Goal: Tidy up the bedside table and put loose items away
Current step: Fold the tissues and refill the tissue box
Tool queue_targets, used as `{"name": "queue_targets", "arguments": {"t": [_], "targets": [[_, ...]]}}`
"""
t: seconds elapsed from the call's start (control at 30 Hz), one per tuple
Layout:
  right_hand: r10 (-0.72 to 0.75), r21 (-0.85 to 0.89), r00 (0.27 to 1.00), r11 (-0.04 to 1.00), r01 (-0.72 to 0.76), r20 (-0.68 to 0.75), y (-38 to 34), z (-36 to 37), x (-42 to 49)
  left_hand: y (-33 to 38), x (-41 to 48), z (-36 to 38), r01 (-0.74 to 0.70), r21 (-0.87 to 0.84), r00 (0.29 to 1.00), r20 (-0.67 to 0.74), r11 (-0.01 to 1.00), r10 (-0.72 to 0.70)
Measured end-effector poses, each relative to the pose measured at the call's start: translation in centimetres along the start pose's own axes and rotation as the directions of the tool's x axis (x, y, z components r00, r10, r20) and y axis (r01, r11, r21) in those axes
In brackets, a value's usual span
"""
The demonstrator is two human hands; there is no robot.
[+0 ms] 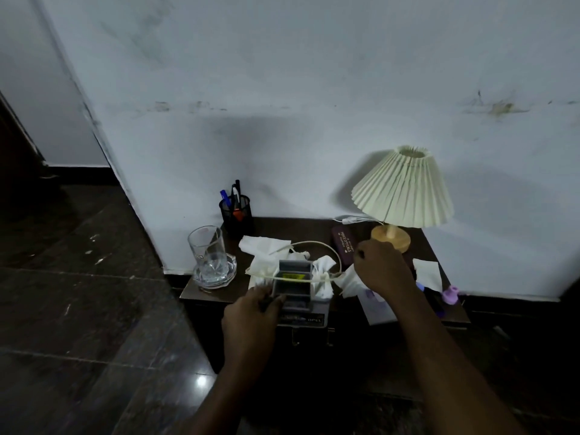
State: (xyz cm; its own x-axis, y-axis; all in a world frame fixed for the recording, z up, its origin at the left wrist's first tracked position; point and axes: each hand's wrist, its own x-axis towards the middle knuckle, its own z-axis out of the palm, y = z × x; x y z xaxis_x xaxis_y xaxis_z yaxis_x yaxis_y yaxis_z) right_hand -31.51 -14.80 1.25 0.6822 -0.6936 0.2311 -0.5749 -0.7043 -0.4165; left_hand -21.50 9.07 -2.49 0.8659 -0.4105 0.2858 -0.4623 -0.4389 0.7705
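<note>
Grip first: my left grip is curled, thumb against fingers, pinching a small dark item at the near left corner of the grey organiser box. What that item is I cannot tell. My right grip hangs to the right of the box with its fingers curled under and the back of the hand toward me, so whether it holds anything is hidden.

The box sits on the desk, on top of a flat booklet. I judge it light, rigid plastic, best taken by its side walls.

A cream cable loops behind the box and back across its front rim. It looks limp and slightly springy and would likely drag paper with it, so I would take it near an end, not mid-loop.

Crumpled tissues lie behind the box and on both sides of it. They look soft and almost weightless, safe to bunch anywhere.

Left of the box a glass stands on a glass dish. It is probably slippery and breakable, so I would wrap its body.
</note>
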Motion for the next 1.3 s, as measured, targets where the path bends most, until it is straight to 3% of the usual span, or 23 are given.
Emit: {"name": "queue_targets", "arguments": {"t": [0.33,0.47,0.6,0.73,0.83,0.9,1.0,1.03,1.1,1.17,1.23,1.27,1.3], "targets": [[0.042,-0.061,0.981,0.997,-0.054,-0.189,-0.6,0.0,0.5,0.0,3.3,3.5,-0.063,0.022,0.997,-0.037,0.998,0.064],[-0.023,-0.082,0.947,0.997,-0.003,-0.321,-0.4,0.2,0.9,0.2,3.5,3.1,-0.054,-0.105,0.998,0.037,0.993,0.058],[-0.053,-0.086,0.938,0.996,0.025,-0.342,-0.2,0.3,1.0,-1.2,4.0,1.6,0.074,-0.297,0.997,0.039,0.952,-0.065],[-0.034,-0.046,0.921,0.999,0.018,-0.388,-0.8,-0.1,0.7,-1.6,6.7,0.6,0.160,-0.166,0.987,0.025,0.973,-0.158],[-0.031,0.010,0.877,0.999,0.041,-0.480,-1.5,-1.1,0.4,-1.8,7.5,0.3,0.257,-0.179,0.966,0.052,0.950,-0.252],[0.005,0.159,0.873,0.984,0.083,-0.488,-2.2,-1.7,0.1,-2.3,7.4,0.4,0.341,-0.308,0.940,0.110,0.889,-0.322],[0.208,0.573,0.910,0.818,0.040,-0.360,-3.0,-1.7,0.1,-2.6,7.2,0.8,0.454,-0.663,0.886,0.266,0.595,-0.380],[0.258,0.671,0.923,0.741,0.000,-0.284,-3.0,-1.4,0.3,-2.5,7.1,0.6,0.479,-0.716,0.872,0.321,0.508,-0.370],[0.339,0.835,0.937,0.538,-0.118,-0.086,-2.9,-0.5,0.8,-2.2,7.0,0.3,0.544,-0.714,0.838,0.433,0.441,-0.333],[0.381,0.929,0.916,0.277,-0.246,0.129,-3.1,-0.1,1.1,-1.8,6.8,0.3,0.564,-0.693,0.824,0.438,0.448,-0.360],[0.337,0.941,0.903,0.110,-0.319,0.266,-3.5,0.3,1.1,-0.5,6.5,0.2,0.431,-0.682,0.874,0.153,0.591,-0.461],[0.297,0.941,0.907,0.065,-0.331,0.298,-3.8,0.3,1.0,0.3,6.4,0.0,0.323,-0.674,0.907,0.019,0.664,-0.421],[0.250,0.941,0.915,0.041,-0.335,0.315,-4.2,0.4,0.9,1.5,6.3,-0.2,0.238,-0.685,0.941,-0.012,0.688,-0.337]]}}
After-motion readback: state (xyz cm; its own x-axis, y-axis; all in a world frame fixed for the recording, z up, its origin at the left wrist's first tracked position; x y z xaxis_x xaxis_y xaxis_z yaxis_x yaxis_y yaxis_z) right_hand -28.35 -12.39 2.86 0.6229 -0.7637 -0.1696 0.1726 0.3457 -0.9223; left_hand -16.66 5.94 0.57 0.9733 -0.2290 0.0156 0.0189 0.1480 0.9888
